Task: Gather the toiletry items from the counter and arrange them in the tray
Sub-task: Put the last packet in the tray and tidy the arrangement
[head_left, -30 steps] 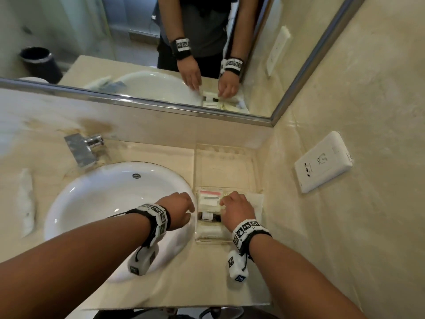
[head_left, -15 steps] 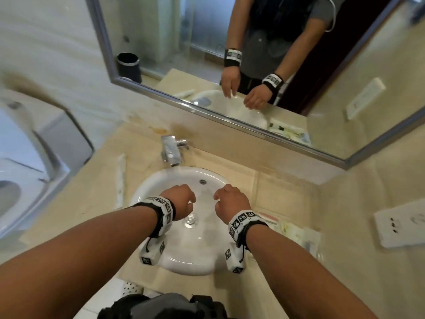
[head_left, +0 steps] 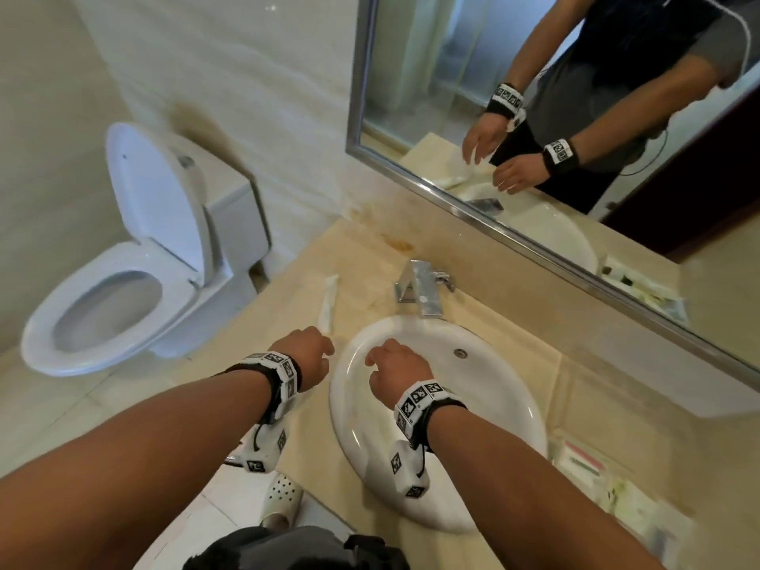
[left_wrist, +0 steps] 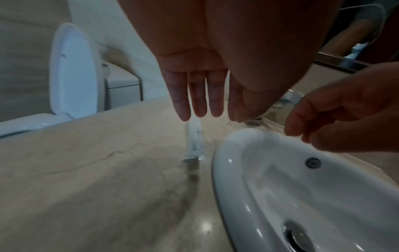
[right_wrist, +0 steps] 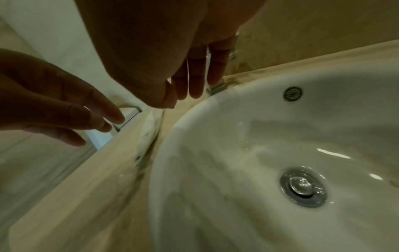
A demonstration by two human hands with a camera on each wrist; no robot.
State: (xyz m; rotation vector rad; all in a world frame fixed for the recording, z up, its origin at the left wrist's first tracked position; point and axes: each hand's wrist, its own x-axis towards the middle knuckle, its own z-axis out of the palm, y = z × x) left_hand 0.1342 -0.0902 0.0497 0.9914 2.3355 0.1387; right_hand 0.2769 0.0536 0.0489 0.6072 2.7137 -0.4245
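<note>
Step in hand, as I read it: reach for the last loose item; nothing gripped yet.

L hand [head_left: 306, 355] hovers over the counter [head_left: 230, 388]; fingers [left_wrist: 195, 100] straight, side by side, thumb alongside, holding nothing. White toiletry packet [head_left: 327, 300], long and flat, prob a wrapped toothbrush or tube, can't tell which; lies on the counter just past the L fingertips, running away from the hand, just beside the sink [head_left: 497, 413] rim on the thumb side. Near end sits below and just ahead of the fingertips in the L wrist view; no contact.

R hand [head_left: 397, 370] over the basin, alongside the L hand; fingers loose, lightly bent, empty; not on anything.

Tray [head_left: 608, 483] is far off to the R hand's outer side, across the sink, well apart from the packet; several packets already in it, blurred, can't ID them.

Progress: looks mostly done; this packet is the only item I see outside the tray.

Next move needs: L hand fwd + down a little, pinch the packet across its narrow width near the middle; it's flat on stone, so prob needs a fingertip under an edge or a slide toward the counter lip; then carry across the basin to the tray, or pass to the R hand, which is nearer the tray.

Risk: the thin wrapper could skid into the basin if nudged sideways.
</note>
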